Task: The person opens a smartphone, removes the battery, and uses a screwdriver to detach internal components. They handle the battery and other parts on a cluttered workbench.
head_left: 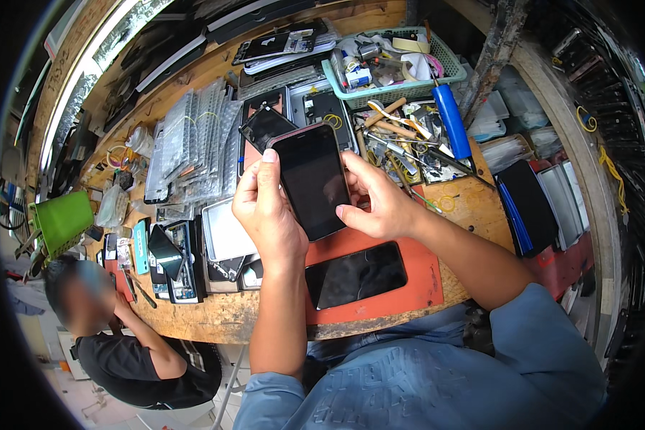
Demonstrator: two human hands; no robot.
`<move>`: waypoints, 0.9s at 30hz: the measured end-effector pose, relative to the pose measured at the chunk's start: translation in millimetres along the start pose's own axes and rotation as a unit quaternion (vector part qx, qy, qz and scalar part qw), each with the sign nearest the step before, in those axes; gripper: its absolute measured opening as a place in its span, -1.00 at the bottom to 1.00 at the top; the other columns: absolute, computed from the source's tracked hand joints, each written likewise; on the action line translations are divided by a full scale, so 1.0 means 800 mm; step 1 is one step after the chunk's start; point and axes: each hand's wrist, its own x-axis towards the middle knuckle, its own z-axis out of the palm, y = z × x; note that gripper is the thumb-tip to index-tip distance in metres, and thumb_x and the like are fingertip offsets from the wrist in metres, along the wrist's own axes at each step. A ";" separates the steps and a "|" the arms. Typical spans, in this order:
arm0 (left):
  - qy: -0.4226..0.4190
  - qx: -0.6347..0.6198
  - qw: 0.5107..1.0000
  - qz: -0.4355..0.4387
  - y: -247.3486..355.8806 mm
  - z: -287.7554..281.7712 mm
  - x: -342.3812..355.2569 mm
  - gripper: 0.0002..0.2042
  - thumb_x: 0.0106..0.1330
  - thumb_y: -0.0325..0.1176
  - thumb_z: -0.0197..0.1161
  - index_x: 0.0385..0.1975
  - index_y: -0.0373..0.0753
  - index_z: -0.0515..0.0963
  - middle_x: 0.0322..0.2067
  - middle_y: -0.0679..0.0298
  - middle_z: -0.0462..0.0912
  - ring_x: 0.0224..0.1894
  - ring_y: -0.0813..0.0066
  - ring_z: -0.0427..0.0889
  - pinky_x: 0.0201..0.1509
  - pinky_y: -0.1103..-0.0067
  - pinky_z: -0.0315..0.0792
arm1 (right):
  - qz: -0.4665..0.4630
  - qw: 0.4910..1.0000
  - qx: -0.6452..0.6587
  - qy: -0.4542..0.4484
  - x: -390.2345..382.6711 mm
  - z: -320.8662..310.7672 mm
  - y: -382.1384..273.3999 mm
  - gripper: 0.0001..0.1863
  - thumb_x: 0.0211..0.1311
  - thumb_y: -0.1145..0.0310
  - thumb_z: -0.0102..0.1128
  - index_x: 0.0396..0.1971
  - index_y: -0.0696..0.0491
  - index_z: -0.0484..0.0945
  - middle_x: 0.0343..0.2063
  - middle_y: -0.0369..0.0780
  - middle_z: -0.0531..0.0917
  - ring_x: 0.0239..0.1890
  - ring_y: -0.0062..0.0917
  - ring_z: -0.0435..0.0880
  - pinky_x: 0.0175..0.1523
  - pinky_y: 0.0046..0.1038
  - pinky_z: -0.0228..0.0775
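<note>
A black smartphone (311, 183) with a dark screen is held up over the bench between both my hands. My left hand (269, 204) grips its left edge, the thumb along the upper side. On the opposite edge, my right hand (380, 197) closes round the phone, its thumb at the lower right of the screen. Below them a second dark phone or screen panel (358, 274) lies flat on an orange-red mat (421, 266). The back of the held phone is hidden.
Stacked bubble-wrapped panels (197, 132) stand at the left, near opened phone parts (179, 258). Screwdrivers and other tools (401, 140) lie to the right beside a blue cylinder (451, 122). A green basket (401, 86) of supplies sits behind. Another person (132, 351) is at the bench's left.
</note>
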 end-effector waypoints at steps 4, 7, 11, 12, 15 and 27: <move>0.018 0.012 1.000 -0.004 0.003 0.006 -0.001 -0.81 0.58 -0.37 0.28 -0.32 -0.30 0.64 -0.35 0.34 0.69 -0.35 0.74 0.58 -0.27 0.70 0.49 | -0.014 1.000 0.008 0.012 0.000 0.002 0.001 -0.47 0.22 0.61 0.22 0.20 0.12 0.34 -0.23 -0.29 0.69 -0.30 -0.77 0.58 -0.30 -0.64 0.41; 0.002 0.002 1.000 0.010 -0.002 -0.002 0.002 -0.81 0.58 -0.37 0.28 -0.31 -0.31 0.64 -0.34 0.33 0.70 -0.35 0.73 0.59 -0.27 0.70 0.49 | 0.021 1.000 0.010 -0.016 -0.001 -0.004 -0.007 -0.55 0.31 0.57 0.18 0.19 0.13 0.37 -0.18 -0.32 0.65 -0.18 -0.76 0.56 -0.15 -0.64 0.41; 0.014 0.012 1.000 0.008 0.001 0.004 0.000 -0.82 0.58 -0.38 0.28 -0.29 -0.33 0.65 -0.33 0.32 0.71 -0.33 0.72 0.60 -0.25 0.70 0.50 | -0.025 0.999 0.020 0.012 0.002 -0.008 0.002 -0.81 0.40 0.50 0.14 -0.04 0.13 0.48 -0.32 -0.39 0.57 -0.27 -0.79 0.46 -0.24 -0.62 0.31; 0.018 0.016 1.000 0.004 0.003 0.006 -0.001 -0.82 0.58 -0.38 0.28 -0.29 -0.33 0.66 -0.33 0.32 0.71 -0.33 0.72 0.60 -0.24 0.70 0.49 | -0.024 0.999 0.027 0.019 0.002 -0.008 -0.002 -0.87 0.43 0.48 0.13 -0.10 0.13 0.49 -0.36 -0.40 0.54 -0.30 -0.80 0.42 -0.26 -0.61 0.28; 0.018 0.017 1.000 -0.002 0.002 0.009 -0.003 -0.82 0.58 -0.38 0.28 -0.28 -0.35 0.66 -0.32 0.31 0.71 -0.33 0.72 0.60 -0.24 0.71 0.49 | -0.016 0.999 0.011 0.042 0.003 -0.010 0.003 -0.91 0.49 0.42 0.13 -0.21 0.12 0.51 -0.43 -0.44 0.45 -0.37 -0.80 0.34 -0.29 -0.60 0.21; 0.005 0.009 1.000 0.004 -0.002 0.001 -0.001 -0.83 0.57 -0.38 0.29 -0.28 -0.34 0.67 -0.34 0.35 0.69 -0.34 0.75 0.57 -0.25 0.72 0.46 | -0.020 0.999 0.013 0.031 0.001 -0.011 -0.007 -0.90 0.44 0.43 0.09 -0.31 0.12 0.46 -0.47 -0.45 0.36 -0.39 -0.80 0.25 -0.32 -0.58 0.14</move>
